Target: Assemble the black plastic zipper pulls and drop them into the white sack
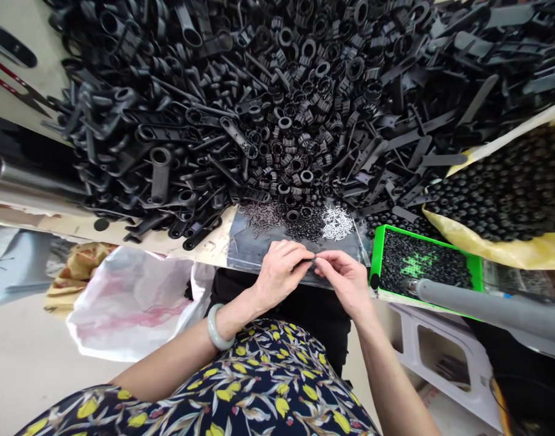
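My left hand (284,267) and my right hand (343,274) meet at the front edge of the table, fingertips almost touching. Both are pinched closed around a tiny dark piece, too small to name, at the point where the fingers come together. Just beyond them on a dark mat (241,247) lie small piles: shiny silver pins (337,223), tiny black parts (303,229) and brownish-grey pins (262,217). Behind these rises a heap of black ring-shaped parts (307,177).
Black handle-like parts (160,175) are heaped at left, flat black blades (422,151) at right. A green tray (476,272) holds small black pieces, beside a yellow bag (495,245) of round black parts. A grey tube (468,300) crosses right; a white bag (123,303) hangs lower left.
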Tool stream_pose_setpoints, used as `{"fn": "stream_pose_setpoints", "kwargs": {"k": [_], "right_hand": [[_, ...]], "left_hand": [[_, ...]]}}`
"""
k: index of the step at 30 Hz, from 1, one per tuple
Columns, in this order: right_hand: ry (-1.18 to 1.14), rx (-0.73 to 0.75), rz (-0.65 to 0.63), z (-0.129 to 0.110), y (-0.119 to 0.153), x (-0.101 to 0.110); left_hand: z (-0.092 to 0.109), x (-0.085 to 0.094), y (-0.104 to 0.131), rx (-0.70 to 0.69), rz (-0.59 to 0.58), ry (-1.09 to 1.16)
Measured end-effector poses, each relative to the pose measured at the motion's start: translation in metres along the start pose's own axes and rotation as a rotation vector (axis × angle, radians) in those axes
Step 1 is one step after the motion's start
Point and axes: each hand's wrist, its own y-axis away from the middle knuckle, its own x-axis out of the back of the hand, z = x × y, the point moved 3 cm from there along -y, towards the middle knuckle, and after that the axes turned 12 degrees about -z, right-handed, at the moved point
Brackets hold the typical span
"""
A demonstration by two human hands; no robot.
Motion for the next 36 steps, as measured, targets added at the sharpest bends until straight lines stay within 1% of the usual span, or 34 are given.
{"fn": "stream_pose_setpoints", "kwargs": {"k": [3, 7, 12, 15, 19, 21, 24, 28, 30, 32, 34, 35, 36], "right_hand": [[-0.019, 0.021, 0.020, -0.001, 0.001, 0.000], [-0.014, 0.045, 0.019, -0.009, 0.004, 0.000], [0.065, 0.059, -0.044, -0.018, 0.003, -0.005], [0.217, 0.111, -0.066, -0.022, 0.002, -0.008], [0.581, 0.206, -0.063, -0.034, 0.004, -0.011], [0.713, 0.247, -0.079, -0.040, 0.005, -0.013], [0.779, 0.285, -0.111, -0.043, 0.001, -0.014], [0.739, 0.311, -0.131, -0.044, -0.002, -0.013], [0.706, 0.326, -0.105, -0.043, 0.010, -0.011], [0.703, 0.351, -0.041, -0.039, 0.036, -0.006], [0.729, 0.376, 0.063, -0.031, 0.073, 0.004], [0.754, 0.377, 0.138, -0.027, 0.092, 0.013], [0.750, 0.386, 0.248, -0.023, 0.111, 0.024]], "left_hand": [[-0.002, 0.000, 0.001, 0.020, -0.023, 0.037], [-0.003, -0.001, 0.001, 0.045, -0.068, 0.042], [-0.001, 0.001, -0.004, 0.125, -0.110, 0.084], [0.002, 0.004, -0.007, 0.157, -0.134, 0.115], [0.001, 0.006, -0.007, 0.169, -0.136, 0.147], [0.000, 0.006, -0.006, 0.178, -0.130, 0.163], [-0.002, 0.006, -0.007, 0.204, -0.138, 0.177], [-0.002, 0.007, -0.008, 0.218, -0.145, 0.182], [-0.002, 0.007, -0.008, 0.209, -0.132, 0.185], [-0.003, 0.008, -0.008, 0.195, -0.113, 0.184], [-0.003, 0.008, -0.008, 0.186, -0.103, 0.181], [-0.004, 0.007, -0.008, 0.184, -0.100, 0.179], [-0.005, 0.007, -0.007, 0.183, -0.097, 0.176]]}}
